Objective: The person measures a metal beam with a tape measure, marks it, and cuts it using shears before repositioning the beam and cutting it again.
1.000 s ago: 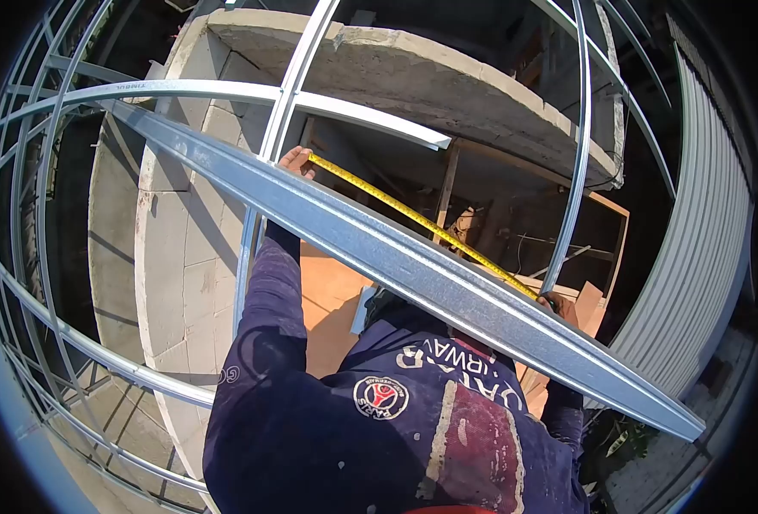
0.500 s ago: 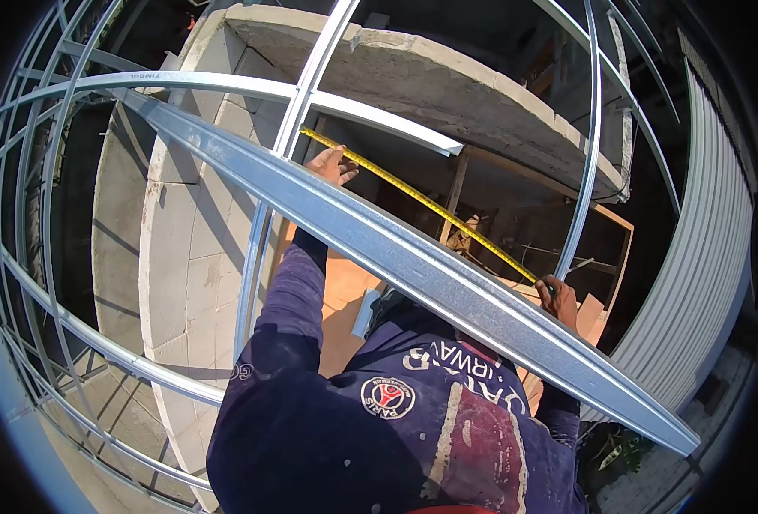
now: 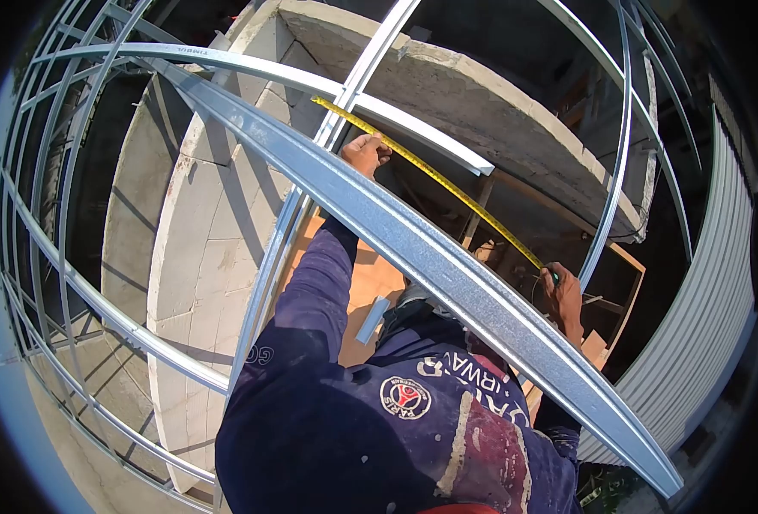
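A yellow tape measure (image 3: 460, 195) is stretched out between my two hands, over the far side of a wide galvanized steel channel (image 3: 430, 257). My left hand (image 3: 367, 154) is closed with its fingertips at the blade, a short way in from its free end. That end lies across a steel upright (image 3: 334, 120). My right hand (image 3: 563, 300) is wrapped round the tape's dark case, which is mostly hidden by the fingers. The channel slants from upper left to lower right, in front of my chest and over both forearms.
Thin steel framing (image 3: 182, 355) curves along the left, beside a pale block wall (image 3: 199, 257). A rough concrete beam (image 3: 482, 94) spans the far side. Corrugated sheets (image 3: 696, 300) stand at right. A short metal offcut (image 3: 372, 319) lies on a board below.
The tape's free end now reaches past my left hand and over the upright; before, it stopped beside it. My left hand has shifted along the blade. The whole view has tilted slightly.
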Action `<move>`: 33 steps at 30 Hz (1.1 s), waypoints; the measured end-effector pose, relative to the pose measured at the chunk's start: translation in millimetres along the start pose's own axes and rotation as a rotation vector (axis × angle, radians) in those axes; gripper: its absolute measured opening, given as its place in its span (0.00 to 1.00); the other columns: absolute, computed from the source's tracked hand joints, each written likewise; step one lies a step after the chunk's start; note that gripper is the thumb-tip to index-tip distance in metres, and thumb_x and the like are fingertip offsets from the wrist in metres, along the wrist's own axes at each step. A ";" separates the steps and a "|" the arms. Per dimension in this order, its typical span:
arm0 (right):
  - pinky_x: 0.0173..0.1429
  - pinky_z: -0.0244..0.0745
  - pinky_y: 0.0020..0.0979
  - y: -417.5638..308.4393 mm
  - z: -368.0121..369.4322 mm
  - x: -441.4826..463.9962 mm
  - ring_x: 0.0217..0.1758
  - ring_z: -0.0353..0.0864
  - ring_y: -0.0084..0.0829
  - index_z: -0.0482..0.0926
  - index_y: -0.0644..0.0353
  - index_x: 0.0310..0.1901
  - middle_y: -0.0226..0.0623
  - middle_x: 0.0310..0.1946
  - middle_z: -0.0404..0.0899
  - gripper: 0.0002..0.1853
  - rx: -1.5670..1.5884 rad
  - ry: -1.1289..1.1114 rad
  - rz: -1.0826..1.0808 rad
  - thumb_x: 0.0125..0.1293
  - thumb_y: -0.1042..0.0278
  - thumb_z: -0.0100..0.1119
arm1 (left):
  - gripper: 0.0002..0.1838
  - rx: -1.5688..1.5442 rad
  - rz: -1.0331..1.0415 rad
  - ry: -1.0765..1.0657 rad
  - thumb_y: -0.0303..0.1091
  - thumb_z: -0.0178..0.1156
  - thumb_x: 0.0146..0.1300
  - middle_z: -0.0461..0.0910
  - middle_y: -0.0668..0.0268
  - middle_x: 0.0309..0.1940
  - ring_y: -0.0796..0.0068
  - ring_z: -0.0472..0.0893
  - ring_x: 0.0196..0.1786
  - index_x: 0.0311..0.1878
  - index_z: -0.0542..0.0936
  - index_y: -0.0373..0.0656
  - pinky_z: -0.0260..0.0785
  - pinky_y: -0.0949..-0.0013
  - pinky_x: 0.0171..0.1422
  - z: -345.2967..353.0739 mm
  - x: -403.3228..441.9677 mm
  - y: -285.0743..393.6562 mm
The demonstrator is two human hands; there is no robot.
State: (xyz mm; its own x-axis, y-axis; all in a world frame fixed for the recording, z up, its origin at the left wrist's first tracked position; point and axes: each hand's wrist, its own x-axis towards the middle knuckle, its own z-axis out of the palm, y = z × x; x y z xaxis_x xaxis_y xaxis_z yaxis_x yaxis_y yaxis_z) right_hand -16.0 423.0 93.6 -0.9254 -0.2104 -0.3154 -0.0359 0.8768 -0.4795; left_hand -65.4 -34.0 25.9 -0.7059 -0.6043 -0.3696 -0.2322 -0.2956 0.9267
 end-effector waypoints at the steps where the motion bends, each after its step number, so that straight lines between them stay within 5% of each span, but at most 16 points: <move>1: 0.43 0.75 0.46 7.5 -0.1 -0.7 0.40 0.83 0.55 0.81 0.61 0.41 0.53 0.35 0.82 0.12 -0.018 0.046 -0.048 0.70 0.60 0.57 | 0.12 -0.021 0.014 0.022 0.35 0.58 0.71 0.83 0.63 0.26 0.74 0.84 0.31 0.37 0.83 0.36 0.79 0.71 0.36 0.8 3.3 2.7; 11: 0.47 0.77 0.43 99.4 -32.4 -13.1 0.43 0.84 0.50 0.83 0.61 0.43 0.50 0.40 0.84 0.14 -0.057 0.030 0.104 0.69 0.57 0.60 | 0.12 0.090 0.085 0.200 0.34 0.59 0.69 0.84 0.60 0.27 0.74 0.83 0.27 0.37 0.83 0.33 0.78 0.73 0.33 -14.9 22.2 38.2; 13: 0.37 0.72 0.37 98.4 -31.3 -11.2 0.29 0.80 0.42 0.80 0.66 0.38 0.47 0.28 0.80 0.12 -0.038 0.142 -0.059 0.71 0.63 0.58 | 0.11 0.050 0.096 0.189 0.34 0.59 0.69 0.84 0.61 0.27 0.74 0.83 0.27 0.37 0.83 0.34 0.77 0.73 0.33 -12.1 24.1 33.1; 16: 0.45 0.76 0.41 72.8 -39.6 -5.4 0.41 0.84 0.50 0.82 0.62 0.41 0.50 0.37 0.83 0.12 0.012 0.060 0.015 0.69 0.60 0.59 | 0.11 -0.091 0.079 0.175 0.34 0.60 0.68 0.84 0.62 0.26 0.75 0.83 0.26 0.37 0.83 0.34 0.78 0.73 0.33 -10.7 29.3 26.8; 22: 0.43 0.75 0.42 70.2 -26.8 10.9 0.39 0.83 0.52 0.82 0.62 0.41 0.49 0.34 0.83 0.12 0.046 0.039 -0.026 0.69 0.61 0.59 | 0.10 -0.022 0.007 0.079 0.33 0.60 0.70 0.82 0.62 0.30 0.73 0.82 0.31 0.44 0.81 0.35 0.78 0.69 0.38 -19.6 40.8 16.4; 29: 0.43 0.76 0.42 95.8 -15.4 15.4 0.39 0.84 0.53 0.82 0.61 0.43 0.51 0.34 0.83 0.15 0.071 0.007 -0.017 0.70 0.57 0.59 | 0.12 0.130 0.094 0.030 0.37 0.63 0.67 0.84 0.65 0.28 0.76 0.83 0.31 0.37 0.84 0.36 0.75 0.74 0.33 -22.4 29.9 13.7; 33: 0.43 0.76 0.43 97.4 -17.1 11.3 0.39 0.84 0.53 0.83 0.61 0.43 0.51 0.33 0.83 0.17 0.080 0.005 -0.007 0.71 0.54 0.58 | 0.14 0.467 0.445 0.223 0.41 0.67 0.62 0.80 0.69 0.23 0.79 0.77 0.26 0.33 0.85 0.36 0.69 0.73 0.30 -47.1 29.1 3.6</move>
State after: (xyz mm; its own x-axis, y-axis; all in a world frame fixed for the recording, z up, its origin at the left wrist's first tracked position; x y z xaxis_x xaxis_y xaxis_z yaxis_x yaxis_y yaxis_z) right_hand -36.4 513.4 57.3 -0.9270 -0.2140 -0.3080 -0.0121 0.8378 -0.5458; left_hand -55.2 -87.5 15.3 -0.6577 -0.7472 0.0950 -0.2513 0.3367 0.9075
